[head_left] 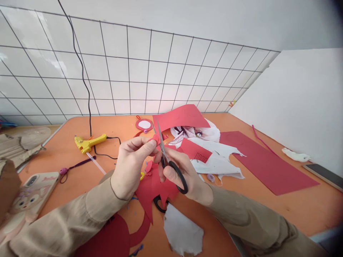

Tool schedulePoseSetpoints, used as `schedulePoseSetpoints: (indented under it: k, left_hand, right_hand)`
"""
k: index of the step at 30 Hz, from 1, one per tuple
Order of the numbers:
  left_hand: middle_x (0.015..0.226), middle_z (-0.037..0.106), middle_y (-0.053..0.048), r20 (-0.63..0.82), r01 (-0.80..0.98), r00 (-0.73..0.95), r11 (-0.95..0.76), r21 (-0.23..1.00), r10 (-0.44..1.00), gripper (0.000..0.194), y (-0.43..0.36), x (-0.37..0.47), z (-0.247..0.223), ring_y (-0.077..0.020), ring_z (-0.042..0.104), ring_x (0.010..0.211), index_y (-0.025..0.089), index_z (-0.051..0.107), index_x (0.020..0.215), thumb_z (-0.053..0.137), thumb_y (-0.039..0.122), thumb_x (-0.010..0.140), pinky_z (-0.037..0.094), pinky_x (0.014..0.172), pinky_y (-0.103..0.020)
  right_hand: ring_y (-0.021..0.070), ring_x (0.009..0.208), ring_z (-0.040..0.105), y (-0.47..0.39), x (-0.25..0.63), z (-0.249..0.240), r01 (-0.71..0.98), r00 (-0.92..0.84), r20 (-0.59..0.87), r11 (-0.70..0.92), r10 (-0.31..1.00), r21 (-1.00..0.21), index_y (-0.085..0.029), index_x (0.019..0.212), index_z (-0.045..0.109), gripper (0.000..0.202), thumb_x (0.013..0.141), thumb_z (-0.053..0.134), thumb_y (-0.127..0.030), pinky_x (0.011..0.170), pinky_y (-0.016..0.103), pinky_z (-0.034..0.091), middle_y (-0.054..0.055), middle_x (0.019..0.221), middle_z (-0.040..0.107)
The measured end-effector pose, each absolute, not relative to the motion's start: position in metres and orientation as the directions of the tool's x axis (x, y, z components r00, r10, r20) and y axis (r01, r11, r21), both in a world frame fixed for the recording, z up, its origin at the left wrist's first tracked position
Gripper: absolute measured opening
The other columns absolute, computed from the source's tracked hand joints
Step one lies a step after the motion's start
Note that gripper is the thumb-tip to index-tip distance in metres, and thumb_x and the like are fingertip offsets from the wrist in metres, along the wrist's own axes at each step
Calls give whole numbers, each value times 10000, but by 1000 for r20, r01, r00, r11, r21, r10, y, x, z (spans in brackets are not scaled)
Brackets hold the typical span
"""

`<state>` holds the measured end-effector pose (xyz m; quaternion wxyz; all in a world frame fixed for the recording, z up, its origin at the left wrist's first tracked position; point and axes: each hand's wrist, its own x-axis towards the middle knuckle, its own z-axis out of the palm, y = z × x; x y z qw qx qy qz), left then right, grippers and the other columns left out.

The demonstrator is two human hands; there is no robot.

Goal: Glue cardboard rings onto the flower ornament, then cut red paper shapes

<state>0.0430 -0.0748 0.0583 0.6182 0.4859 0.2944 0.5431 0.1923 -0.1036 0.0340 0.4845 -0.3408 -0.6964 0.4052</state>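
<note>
Between thumb and fingers, my left hand (131, 164) pinches a small red paper piece (155, 138). My right hand (186, 175) holds black-handled scissors (178, 176), their blades parted and pointing up and away, right beside the red piece. Below both hands lie cut red paper scraps (146, 191) with pointed edges. A second black scissor handle (160, 205) shows partly under them. Beyond the hands, a larger red sheet (182, 117) rests over white fabric (211, 132).
A yellow glue gun (89, 143) lies at the left, near a phone in a cartoon case (33, 194). A long red sheet (268, 166) and a dark phone (325, 175) are at the right. A white-centred red disc (144, 124) lies behind.
</note>
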Motion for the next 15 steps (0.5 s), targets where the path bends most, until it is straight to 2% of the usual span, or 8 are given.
schedulePoseSetpoints:
  k: [15]
  left_hand:
    - [592,656,2,146,-374,216,-56,926,965,169,-71,40,58,-112,569,579,167,691,635,706,234,790,456,686,-270]
  right_hand:
    - [92,477,483,-104,194,39,55,-308,353,387,884,-921,-171,867,541,470,843,621,-633,505,236,365,-39,589,527]
